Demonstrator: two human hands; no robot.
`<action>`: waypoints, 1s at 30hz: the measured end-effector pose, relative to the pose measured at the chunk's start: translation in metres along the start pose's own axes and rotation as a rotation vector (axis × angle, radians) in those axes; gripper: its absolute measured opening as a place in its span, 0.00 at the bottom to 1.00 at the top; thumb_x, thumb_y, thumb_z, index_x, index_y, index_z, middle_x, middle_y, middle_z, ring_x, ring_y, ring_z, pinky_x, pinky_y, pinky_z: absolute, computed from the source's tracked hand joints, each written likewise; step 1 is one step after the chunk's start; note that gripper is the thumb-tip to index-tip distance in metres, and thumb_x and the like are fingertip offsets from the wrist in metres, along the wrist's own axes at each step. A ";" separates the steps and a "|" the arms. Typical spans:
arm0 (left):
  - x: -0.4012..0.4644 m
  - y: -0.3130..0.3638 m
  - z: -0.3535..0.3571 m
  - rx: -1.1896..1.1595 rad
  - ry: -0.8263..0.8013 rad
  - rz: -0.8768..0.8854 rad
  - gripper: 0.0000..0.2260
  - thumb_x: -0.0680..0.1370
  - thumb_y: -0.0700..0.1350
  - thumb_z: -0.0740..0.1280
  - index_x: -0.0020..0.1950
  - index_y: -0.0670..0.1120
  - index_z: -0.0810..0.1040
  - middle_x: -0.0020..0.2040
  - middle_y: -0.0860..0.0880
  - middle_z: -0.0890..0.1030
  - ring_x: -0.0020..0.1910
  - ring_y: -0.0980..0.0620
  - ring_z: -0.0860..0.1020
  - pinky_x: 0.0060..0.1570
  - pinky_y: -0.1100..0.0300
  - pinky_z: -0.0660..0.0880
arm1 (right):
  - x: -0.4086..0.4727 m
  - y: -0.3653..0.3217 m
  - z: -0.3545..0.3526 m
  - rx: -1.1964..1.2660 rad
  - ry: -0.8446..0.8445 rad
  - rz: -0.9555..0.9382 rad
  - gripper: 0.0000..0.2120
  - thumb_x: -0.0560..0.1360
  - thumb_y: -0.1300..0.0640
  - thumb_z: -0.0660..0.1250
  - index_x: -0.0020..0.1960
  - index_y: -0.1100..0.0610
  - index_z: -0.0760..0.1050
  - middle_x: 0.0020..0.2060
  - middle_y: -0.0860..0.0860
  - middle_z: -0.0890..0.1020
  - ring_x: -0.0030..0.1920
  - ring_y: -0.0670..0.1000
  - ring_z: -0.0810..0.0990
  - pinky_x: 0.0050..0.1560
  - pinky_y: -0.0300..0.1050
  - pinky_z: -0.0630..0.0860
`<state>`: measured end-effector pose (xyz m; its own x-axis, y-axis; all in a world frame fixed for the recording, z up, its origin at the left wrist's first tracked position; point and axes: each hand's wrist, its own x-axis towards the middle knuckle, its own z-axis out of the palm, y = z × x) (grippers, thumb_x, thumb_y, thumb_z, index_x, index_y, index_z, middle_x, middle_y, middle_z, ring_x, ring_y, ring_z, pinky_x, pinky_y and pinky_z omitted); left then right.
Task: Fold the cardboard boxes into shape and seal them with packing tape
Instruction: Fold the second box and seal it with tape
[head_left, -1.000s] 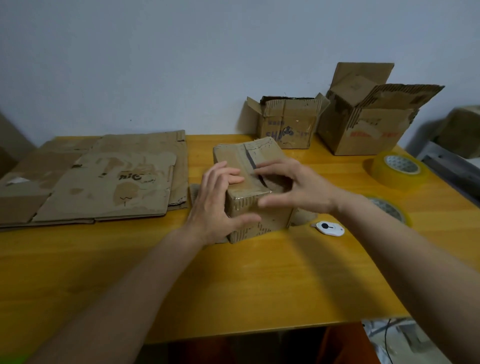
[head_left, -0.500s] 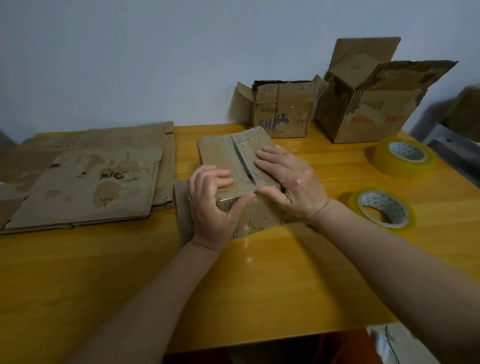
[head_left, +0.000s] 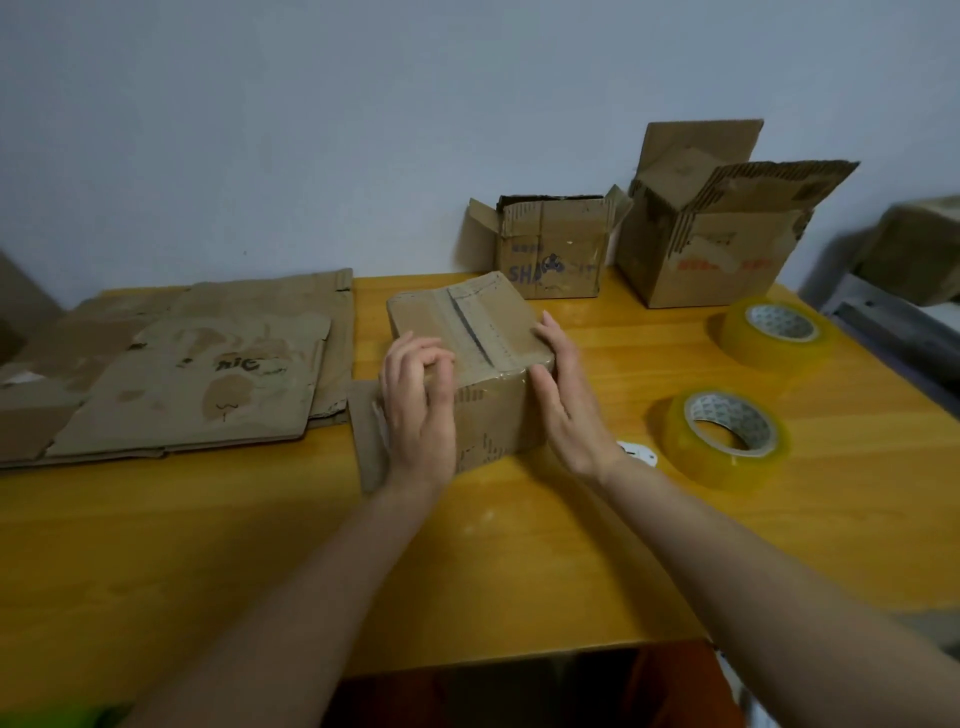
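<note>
A small brown cardboard box (head_left: 483, 358) stands in the middle of the yellow table (head_left: 467, 561), its top flaps folded down with a dark gap between them. My left hand (head_left: 418, 410) rests against the box's near left corner, fingers curled over the top edge. My right hand (head_left: 563, 400) presses flat against the box's right side, fingers straight. Two rolls of clear packing tape lie to the right: a near roll (head_left: 727, 436) and a far roll (head_left: 776, 332).
Flattened cardboard sheets (head_left: 182, 374) cover the table's left part. Two opened boxes stand at the back by the wall, a small one (head_left: 553, 254) and a larger one (head_left: 711, 234). A small white cutter (head_left: 639, 452) lies just behind my right wrist.
My right hand slid off the box top to its right side. My left hand shifted along the near left corner. The top flaps now lie flatter.
</note>
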<state>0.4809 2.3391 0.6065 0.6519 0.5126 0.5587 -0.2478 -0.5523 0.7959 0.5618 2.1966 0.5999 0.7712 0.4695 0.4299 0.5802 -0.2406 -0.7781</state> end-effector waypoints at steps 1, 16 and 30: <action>0.001 0.006 0.005 -0.028 0.044 -0.077 0.26 0.79 0.61 0.51 0.50 0.41 0.76 0.61 0.48 0.74 0.69 0.54 0.64 0.70 0.63 0.57 | -0.002 -0.006 0.008 0.051 0.048 0.053 0.22 0.82 0.49 0.51 0.74 0.50 0.55 0.76 0.48 0.55 0.74 0.42 0.55 0.74 0.42 0.57; 0.000 0.026 0.018 0.743 -0.094 -0.084 0.26 0.76 0.66 0.51 0.65 0.55 0.75 0.72 0.45 0.65 0.71 0.43 0.57 0.69 0.42 0.59 | 0.001 -0.024 -0.037 -0.210 -0.056 -0.054 0.16 0.74 0.59 0.70 0.60 0.54 0.76 0.54 0.49 0.79 0.54 0.46 0.76 0.57 0.43 0.75; 0.024 0.033 0.043 0.952 -0.432 0.202 0.28 0.80 0.61 0.52 0.76 0.49 0.61 0.76 0.46 0.62 0.75 0.48 0.59 0.74 0.50 0.41 | -0.050 0.013 -0.073 -1.112 -0.398 0.317 0.14 0.79 0.59 0.61 0.63 0.60 0.66 0.59 0.57 0.72 0.60 0.56 0.73 0.53 0.47 0.72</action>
<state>0.5190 2.3044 0.6364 0.9065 0.1805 0.3816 0.1607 -0.9835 0.0834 0.5500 2.1077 0.6014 0.8983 0.4385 -0.0293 0.4394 -0.8951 0.0760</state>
